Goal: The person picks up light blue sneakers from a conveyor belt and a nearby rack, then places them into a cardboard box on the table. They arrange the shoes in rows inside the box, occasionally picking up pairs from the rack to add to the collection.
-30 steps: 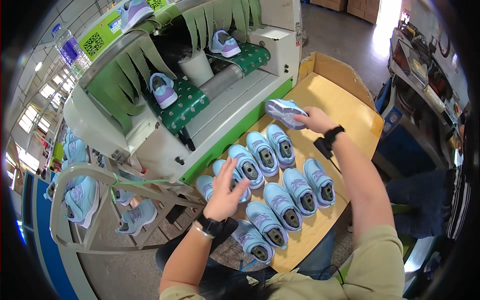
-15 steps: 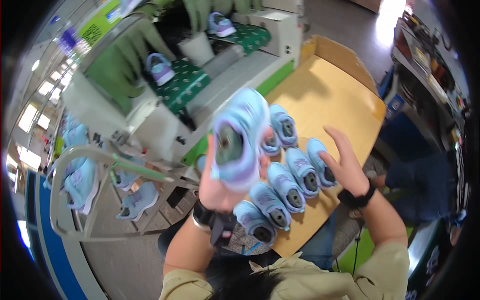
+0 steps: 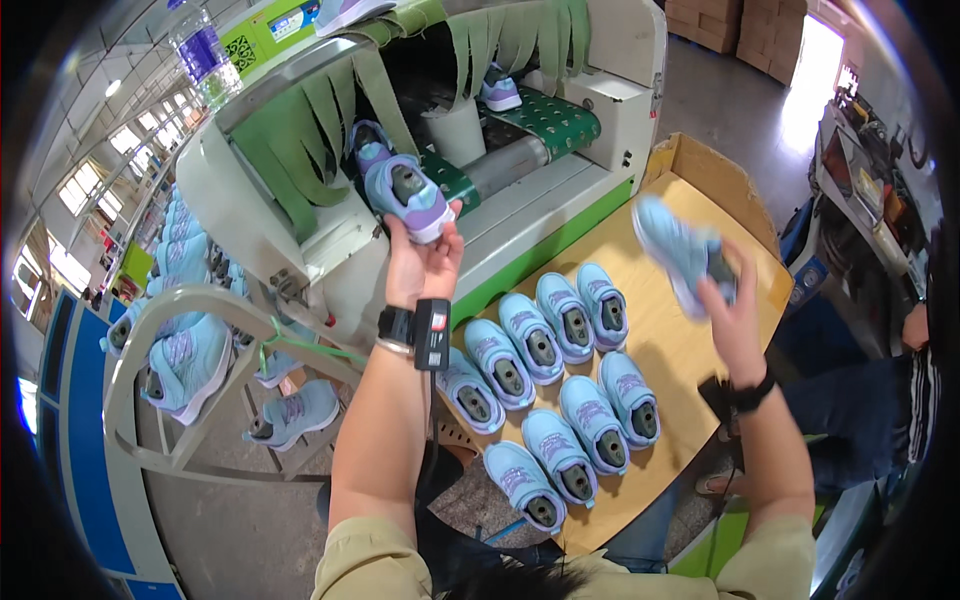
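Note:
My left hand (image 3: 426,270) is closed under the heel of a light blue and purple sneaker (image 3: 408,192). It holds the sneaker at the strip-curtained opening of a machine (image 3: 340,265), by the end of a green patterned belt (image 3: 447,180). Another sneaker (image 3: 371,140) lies just beyond, partly hidden behind the held one. Over the table's right side, my right hand (image 3: 735,320) grips a light blue sneaker (image 3: 672,248) by its heel end, blurred by motion. Two rows of similar sneakers (image 3: 532,338) stand on the wooden table (image 3: 685,360), dark forms showing inside them.
A second belt (image 3: 555,125) carries a sneaker (image 3: 500,90) on the right. A white cup-shaped container (image 3: 455,135) stands between the belts. At left, a metal-framed rack (image 3: 135,400) holds several sneakers. A cardboard edge (image 3: 715,175) borders the table's far end. Another person's legs (image 3: 850,410) show at right.
My left hand has carried its sneaker forward and left to the machine opening. The right hand, empty with fingers spread before, now grips a sneaker above the table. The view has shifted.

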`<state>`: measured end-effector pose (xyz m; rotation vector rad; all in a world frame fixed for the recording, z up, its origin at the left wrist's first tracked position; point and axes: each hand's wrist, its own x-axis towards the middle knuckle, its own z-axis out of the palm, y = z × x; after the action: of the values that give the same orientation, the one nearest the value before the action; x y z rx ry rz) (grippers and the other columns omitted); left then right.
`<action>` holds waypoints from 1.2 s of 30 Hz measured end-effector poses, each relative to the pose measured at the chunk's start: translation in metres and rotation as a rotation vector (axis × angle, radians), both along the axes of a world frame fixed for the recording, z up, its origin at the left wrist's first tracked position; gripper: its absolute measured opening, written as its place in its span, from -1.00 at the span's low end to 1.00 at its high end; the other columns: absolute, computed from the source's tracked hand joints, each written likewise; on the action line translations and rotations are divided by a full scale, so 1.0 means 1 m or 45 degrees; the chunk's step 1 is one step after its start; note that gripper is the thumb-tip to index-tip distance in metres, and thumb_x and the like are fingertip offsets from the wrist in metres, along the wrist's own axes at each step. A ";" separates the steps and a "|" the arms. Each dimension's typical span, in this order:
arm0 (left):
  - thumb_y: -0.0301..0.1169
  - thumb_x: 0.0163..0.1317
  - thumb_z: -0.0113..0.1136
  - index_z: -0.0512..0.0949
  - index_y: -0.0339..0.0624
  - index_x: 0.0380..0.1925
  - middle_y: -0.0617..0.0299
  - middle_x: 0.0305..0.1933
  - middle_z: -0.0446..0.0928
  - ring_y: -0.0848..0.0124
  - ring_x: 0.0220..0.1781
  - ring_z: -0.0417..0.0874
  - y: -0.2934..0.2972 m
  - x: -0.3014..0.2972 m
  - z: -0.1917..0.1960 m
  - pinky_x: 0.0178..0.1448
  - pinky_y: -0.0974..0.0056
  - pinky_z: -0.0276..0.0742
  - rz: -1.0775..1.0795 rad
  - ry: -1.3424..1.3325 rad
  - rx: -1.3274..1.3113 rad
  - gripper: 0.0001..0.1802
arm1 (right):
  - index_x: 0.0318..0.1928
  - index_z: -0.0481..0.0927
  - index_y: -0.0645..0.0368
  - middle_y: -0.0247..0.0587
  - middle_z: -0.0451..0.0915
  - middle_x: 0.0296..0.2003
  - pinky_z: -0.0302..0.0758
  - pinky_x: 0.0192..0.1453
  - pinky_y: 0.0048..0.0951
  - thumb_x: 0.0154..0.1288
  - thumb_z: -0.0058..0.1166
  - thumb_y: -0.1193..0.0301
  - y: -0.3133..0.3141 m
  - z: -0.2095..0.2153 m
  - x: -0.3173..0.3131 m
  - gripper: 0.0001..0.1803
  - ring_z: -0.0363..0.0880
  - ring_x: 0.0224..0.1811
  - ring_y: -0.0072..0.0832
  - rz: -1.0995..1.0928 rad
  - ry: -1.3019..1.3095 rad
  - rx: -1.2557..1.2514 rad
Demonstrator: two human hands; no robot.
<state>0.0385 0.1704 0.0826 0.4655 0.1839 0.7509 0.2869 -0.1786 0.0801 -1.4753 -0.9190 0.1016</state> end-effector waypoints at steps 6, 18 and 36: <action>0.20 0.57 -0.12 0.29 -0.30 0.43 -0.18 0.49 0.36 0.18 0.24 0.64 -0.016 -0.011 0.011 0.25 0.13 0.59 0.083 -0.051 -0.021 -0.20 | 0.43 0.40 0.06 0.05 0.49 0.34 0.48 0.37 -0.25 0.40 0.24 0.27 0.210 0.106 0.042 -0.37 0.60 0.26 -0.09 -0.030 -0.479 0.127; 0.15 0.33 0.26 0.23 -0.01 0.56 -0.12 0.70 -0.01 -0.26 0.68 -0.01 -0.186 -0.064 -0.050 0.50 -0.61 -0.09 -0.170 1.693 2.323 -0.09 | 0.50 0.40 0.03 0.00 0.40 0.48 0.36 0.53 -0.18 0.49 0.21 0.23 0.082 0.012 0.030 -0.37 0.38 0.52 -0.22 0.524 -0.505 -0.951; 0.08 0.22 0.37 0.34 -0.06 0.50 -0.02 0.69 0.05 -0.21 0.70 -0.07 -0.196 -0.064 -0.087 0.51 -0.58 -0.11 -0.003 1.804 2.554 -0.09 | 0.63 0.13 -0.19 0.09 -0.08 0.65 -0.22 0.65 0.33 0.53 0.05 0.15 -0.131 -0.143 -0.087 -0.26 -0.21 0.68 0.23 0.242 -0.444 -1.404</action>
<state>-0.0251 -0.0252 -0.0041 2.8839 0.7161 0.2010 0.1997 -0.3091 -0.0631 -2.4597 -1.3873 0.5761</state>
